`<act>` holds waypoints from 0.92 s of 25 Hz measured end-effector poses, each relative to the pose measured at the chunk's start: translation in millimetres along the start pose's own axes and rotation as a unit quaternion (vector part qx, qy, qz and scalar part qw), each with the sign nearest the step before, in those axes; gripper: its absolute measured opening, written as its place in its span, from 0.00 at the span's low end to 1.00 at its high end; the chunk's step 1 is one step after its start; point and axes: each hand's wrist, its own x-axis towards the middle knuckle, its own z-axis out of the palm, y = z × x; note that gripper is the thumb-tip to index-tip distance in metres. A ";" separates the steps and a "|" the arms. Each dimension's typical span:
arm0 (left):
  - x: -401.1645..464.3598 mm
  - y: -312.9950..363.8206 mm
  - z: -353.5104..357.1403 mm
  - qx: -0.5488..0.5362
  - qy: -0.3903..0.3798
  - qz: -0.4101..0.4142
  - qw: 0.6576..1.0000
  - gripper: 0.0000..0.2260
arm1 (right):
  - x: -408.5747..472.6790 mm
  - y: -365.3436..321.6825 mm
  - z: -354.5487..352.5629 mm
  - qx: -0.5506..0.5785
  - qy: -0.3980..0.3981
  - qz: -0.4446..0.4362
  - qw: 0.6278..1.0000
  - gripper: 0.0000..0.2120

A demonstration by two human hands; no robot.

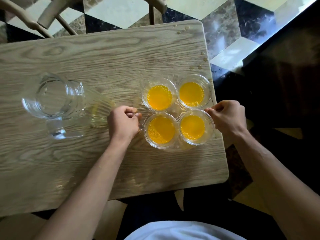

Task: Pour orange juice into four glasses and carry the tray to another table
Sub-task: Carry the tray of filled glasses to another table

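Several clear glasses (159, 97) filled with orange juice stand close together on a clear ribbed glass tray (179, 109) near the right edge of the wooden table (103, 54). My left hand (123, 122) pinches the tray's left rim. My right hand (226, 116) pinches its right rim beside the near right glass (194, 127). The tray rests on the table. An empty glass pitcher (53, 99) stands to the left.
Juice drops (201, 57) dot the table's right edge and far right corner. A chair (43, 16) stands beyond the table. A dark glossy surface (284, 75) lies to the right, across a strip of chequered floor.
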 end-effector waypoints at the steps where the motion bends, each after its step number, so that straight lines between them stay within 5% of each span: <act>1: -5.1 -0.6 -2.4 -0.001 -0.002 -0.005 1.000 0.09 | -5.4 1.0 -2.3 0.002 -0.001 0.000 1.000 0.10; 8: -49.8 -10.2 -19.1 -0.028 -0.007 0.000 1.000 0.07 | -37.4 2.0 -22.3 -0.004 -0.023 -0.011 1.000 0.10; 23: -179.1 -69.4 -35.3 -0.128 0.113 -0.106 0.980 0.09 | -69.9 0.3 -30.9 -0.089 -0.119 -0.161 0.976 0.11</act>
